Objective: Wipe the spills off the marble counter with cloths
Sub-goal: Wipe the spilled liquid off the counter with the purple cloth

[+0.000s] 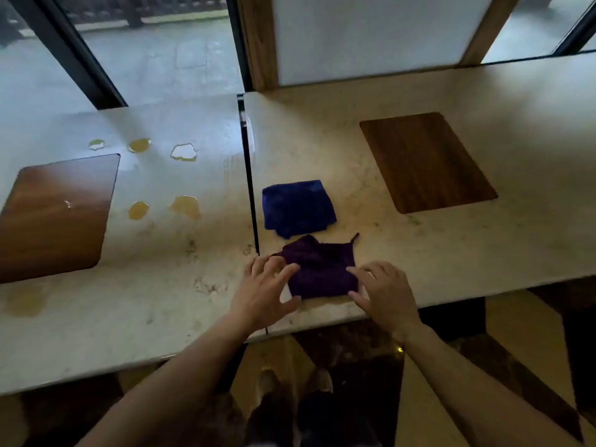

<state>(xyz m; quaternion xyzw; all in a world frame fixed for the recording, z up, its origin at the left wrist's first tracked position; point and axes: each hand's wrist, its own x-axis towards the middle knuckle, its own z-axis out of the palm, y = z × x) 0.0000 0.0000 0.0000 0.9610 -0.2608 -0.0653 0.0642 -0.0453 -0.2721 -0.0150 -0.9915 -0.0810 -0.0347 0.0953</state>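
Observation:
A folded dark purple cloth (322, 271) lies near the front edge of the marble counter (419, 253). My left hand (266, 291) touches its left side with spread fingers. My right hand (383, 293) touches its right side, fingers relaxed. A folded blue cloth (296, 208) lies just behind the purple one. Several yellowish spills (185, 206) sit on the left counter slab, to the left of the seam, and a faint smear (25, 301) shows near the front left edge.
A dark seam (250, 188) splits the two slabs. Wooden inlay panels sit at the left (54, 217) and right (425, 162). A wooden post and white panel (354, 37) stand at the back. My feet (290, 385) show below the counter edge.

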